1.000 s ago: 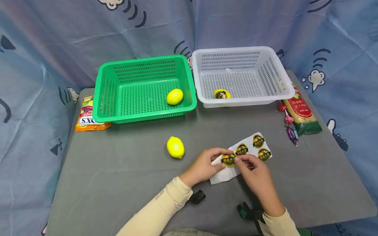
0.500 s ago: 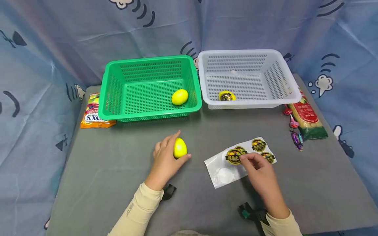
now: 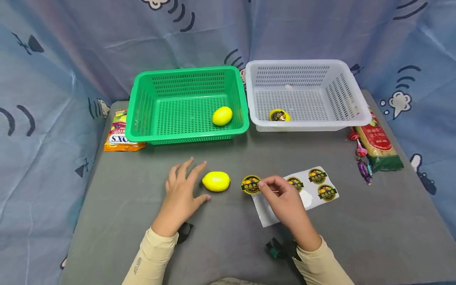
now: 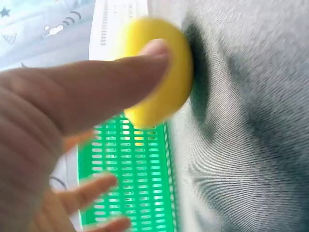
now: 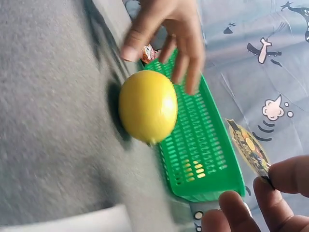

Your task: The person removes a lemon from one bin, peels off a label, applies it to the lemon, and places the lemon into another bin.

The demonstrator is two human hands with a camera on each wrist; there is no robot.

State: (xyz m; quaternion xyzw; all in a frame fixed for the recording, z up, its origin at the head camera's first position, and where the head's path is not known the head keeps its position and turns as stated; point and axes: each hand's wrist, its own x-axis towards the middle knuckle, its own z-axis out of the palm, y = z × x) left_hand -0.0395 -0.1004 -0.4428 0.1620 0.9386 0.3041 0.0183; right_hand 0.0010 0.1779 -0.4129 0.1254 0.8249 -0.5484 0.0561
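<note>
Head view: my right hand (image 3: 285,200) pinches a round black-and-yellow sticker (image 3: 251,184) beside the smooth yellow lemon (image 3: 216,181); my left hand (image 3: 181,192), fingers spread, flanks the lemon on the grey tabletop (image 3: 117,206), blue cartoon cloth (image 3: 89,43) behind.

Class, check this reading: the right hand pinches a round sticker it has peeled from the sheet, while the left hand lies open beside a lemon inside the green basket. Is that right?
Not quite. The lemon beside the open left hand lies on the grey table, not inside the green basket, which holds a different lemon; the head view shows it. The right hand does pinch a round sticker.
</note>
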